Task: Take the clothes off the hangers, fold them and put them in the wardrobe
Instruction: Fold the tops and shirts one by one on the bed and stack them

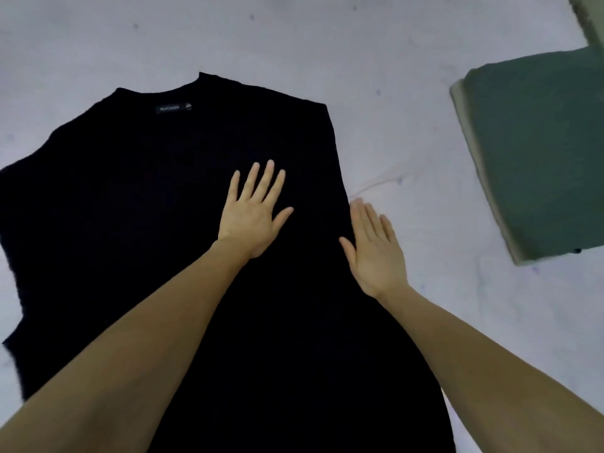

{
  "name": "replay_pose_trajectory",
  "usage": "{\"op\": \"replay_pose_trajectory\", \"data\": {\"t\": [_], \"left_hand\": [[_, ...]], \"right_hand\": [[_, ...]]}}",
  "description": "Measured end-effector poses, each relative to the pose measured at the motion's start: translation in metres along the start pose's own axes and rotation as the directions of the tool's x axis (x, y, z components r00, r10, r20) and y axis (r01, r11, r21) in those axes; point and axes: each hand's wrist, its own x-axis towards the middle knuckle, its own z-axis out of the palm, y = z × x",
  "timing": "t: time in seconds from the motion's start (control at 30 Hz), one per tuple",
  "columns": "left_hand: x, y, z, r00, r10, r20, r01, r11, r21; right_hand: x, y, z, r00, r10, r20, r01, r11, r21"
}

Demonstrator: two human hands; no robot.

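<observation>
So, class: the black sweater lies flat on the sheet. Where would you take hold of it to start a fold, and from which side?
Probably at the black sweater's long right edge, coming from the right, where the right hand already lies open alongside it. That edge is straight and free on the sheet, while the left hand presses the middle flat.

I saw a plain black sweater (147,197) on a pale lilac-white bed sheet (359,44) faintly speckled, beside a folded grey-green garment (539,158).

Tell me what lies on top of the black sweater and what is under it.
The left hand lies flat on the black sweater; the right hand rests at its right edge. Around it shows the pale sheet; anything beneath is covered.
</observation>
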Motion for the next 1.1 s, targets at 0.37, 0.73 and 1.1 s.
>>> {"op": "replay_pose_trajectory", "data": {"t": [0.37, 0.73, 1.1], "left_hand": [[-0.187, -0.079, 0.022, 0.876, -0.462, 0.140, 0.479, 0.867, -0.140], [-0.294, -0.111, 0.040, 0.737, -0.662, 0.136, 0.615, 0.573, -0.542], [-0.323, -0.115, 0.056, 0.572, -0.727, 0.381, 0.407, -0.152, -0.901]], "right_hand": [[-0.025, -0.128, -0.028, 0.883, -0.431, 0.187, 0.421, 0.902, 0.094], [-0.053, -0.239, 0.010, 0.905, -0.392, 0.168, 0.393, 0.919, 0.028], [-0.078, -0.271, 0.031, 0.892, -0.433, 0.127, 0.441, 0.897, -0.040]]}}
